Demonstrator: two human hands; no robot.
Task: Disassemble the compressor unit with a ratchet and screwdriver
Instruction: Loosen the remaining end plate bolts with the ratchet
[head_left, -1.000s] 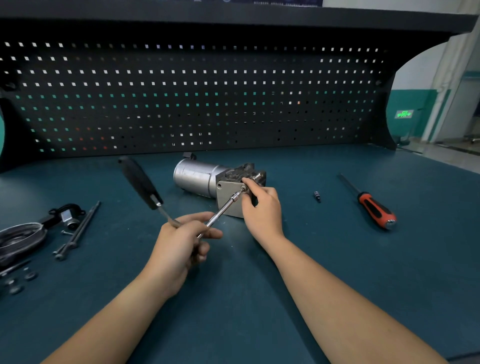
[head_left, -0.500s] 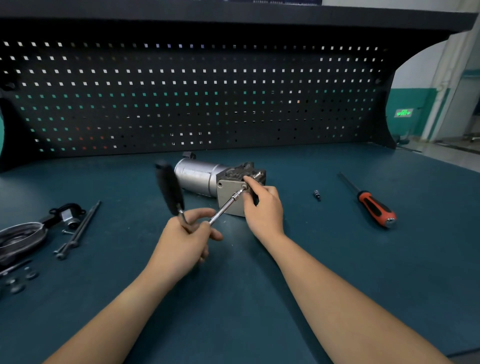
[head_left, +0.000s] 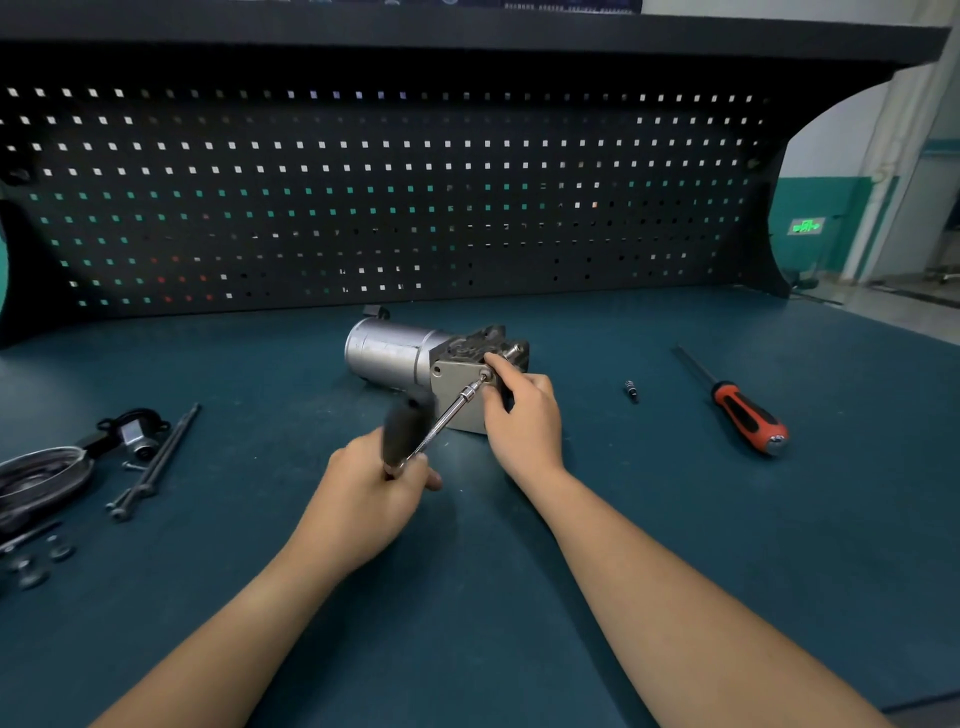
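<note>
the compressor unit (head_left: 400, 353) lies on the bench (head_left: 519, 649), before the pegboard (head_left: 363, 208). the screwdriver (head_left: 740, 413) lies well to its right, a small bit (head_left: 631, 391) between them. long bolts (head_left: 154, 460) lie far left.

Head view, looking forward-down, near workbench (head_left: 675, 571).

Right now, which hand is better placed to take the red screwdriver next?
Probably the right hand: the screwdriver lies on its side of the compressor, and the left hand grips the ratchet.
</note>
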